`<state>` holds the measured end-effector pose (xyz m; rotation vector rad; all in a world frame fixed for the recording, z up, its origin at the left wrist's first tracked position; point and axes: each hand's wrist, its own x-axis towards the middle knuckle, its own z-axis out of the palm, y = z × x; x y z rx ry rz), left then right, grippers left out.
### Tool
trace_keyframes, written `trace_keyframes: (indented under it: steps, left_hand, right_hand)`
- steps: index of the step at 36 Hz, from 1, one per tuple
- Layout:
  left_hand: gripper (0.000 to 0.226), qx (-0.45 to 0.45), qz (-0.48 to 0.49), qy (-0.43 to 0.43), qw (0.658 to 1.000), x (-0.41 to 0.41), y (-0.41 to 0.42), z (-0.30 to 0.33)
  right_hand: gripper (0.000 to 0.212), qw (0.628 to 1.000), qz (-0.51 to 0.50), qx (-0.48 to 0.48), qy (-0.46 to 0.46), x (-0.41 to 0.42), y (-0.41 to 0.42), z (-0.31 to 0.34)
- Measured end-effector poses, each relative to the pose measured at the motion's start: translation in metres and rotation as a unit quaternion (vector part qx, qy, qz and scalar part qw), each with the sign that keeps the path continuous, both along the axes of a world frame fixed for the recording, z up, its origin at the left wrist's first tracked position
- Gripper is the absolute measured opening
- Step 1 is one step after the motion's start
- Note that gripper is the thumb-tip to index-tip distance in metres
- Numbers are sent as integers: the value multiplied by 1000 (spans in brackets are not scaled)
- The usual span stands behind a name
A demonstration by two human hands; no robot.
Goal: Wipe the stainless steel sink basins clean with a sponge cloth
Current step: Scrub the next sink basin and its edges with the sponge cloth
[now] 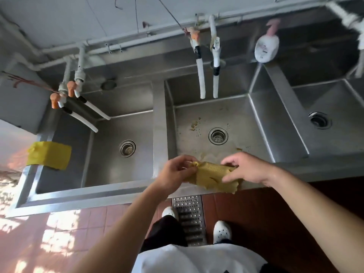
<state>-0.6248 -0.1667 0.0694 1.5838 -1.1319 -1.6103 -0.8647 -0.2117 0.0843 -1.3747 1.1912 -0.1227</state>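
Hands both grip your yellow sponge cloth [213, 177] over the near rim of the middle basin [246, 123], your left hand [175, 174] pinching its left end, your right hand [246, 168] curled over its right end, with food scraps [195, 126] beside the drain [218, 136].

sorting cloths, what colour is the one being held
Yellow sponge cloth, seen in the head view.

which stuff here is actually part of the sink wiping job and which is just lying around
Part of the job:
sponge cloth, held by left hand and right hand
middle basin, with yellowish residue
left basin
right basin

Just lying about:
second yellow cloth on the left rim
soap bottle
floor drain grate
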Motion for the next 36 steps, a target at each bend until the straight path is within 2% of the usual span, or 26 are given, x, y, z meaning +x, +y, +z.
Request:
trace_keyframes:
  steps: [4,6,8,11,15,18,21,22,24,25,26,28,29,31,33,36]
  left_hand:
    - [11,50,34,68,996,0,3,-2]
    - [22,78,11,108,991,-3,1,-2]
    - [35,77,-6,102,992,-11,-6,-4]
    - [31,59,2,70,996,-24,-24,-12]
    - [32,40,62,61,995,-44,-55,-22]
    - [34,-1,24,1,1000,-60,-73,-31]
    - [37,-4,-34,14,999,-79,-86,-36]
    - [48,-17,-56,-6,998,-84,-92,-39]
    - [66,-96,-140,-98,980,-92,-101,-40]
    - [64,-118,-179,-117,970,-95,-106,-38]
    - [51,-101,-198,-92,971,-97,-111,-37]
    - [18,-8,-178,18,984,-103,-115,-30]
    - [13,25,-150,72,986,-106,-117,-28]
    - [16,65,-92,116,987,-114,-121,-26]
    - [28,94,-38,153,983,-123,-125,-26]
    - [33,148,21,200,968,-134,-128,-26]
  right_hand:
    - [29,994,-88,1,-66,-13,-10,-6]
    - [26,990,-112,-4,-90,-15,-11,-9]
    - [22,983,-128,10,-129,-16,-12,-10]
    - [13,961,-199,55,-183,-18,-17,-9]
    - [16,936,-318,53,-139,-29,-32,-5]
    - [13,923,-373,4,-94,-40,-45,-5]
    - [17,939,-338,-47,-33,-48,-57,-9]
    - [19,951,-305,-49,-21,-51,-60,-9]
    - [20,974,-221,-29,-25,-58,-67,-6]
    - [20,980,-195,-16,-39,-62,-71,-3]
    - [21,980,-192,-10,-59,-67,-77,-1]
    - [22,960,-251,-1,-121,-78,-89,0]
    - [22,942,-292,28,-161,-85,-94,-4]
    - [22,887,-355,153,-253,-92,-102,-18]
    - [39,829,-375,278,-307,-95,-102,-40]
    - [54,784,-371,369,-334,-92,-99,-67]
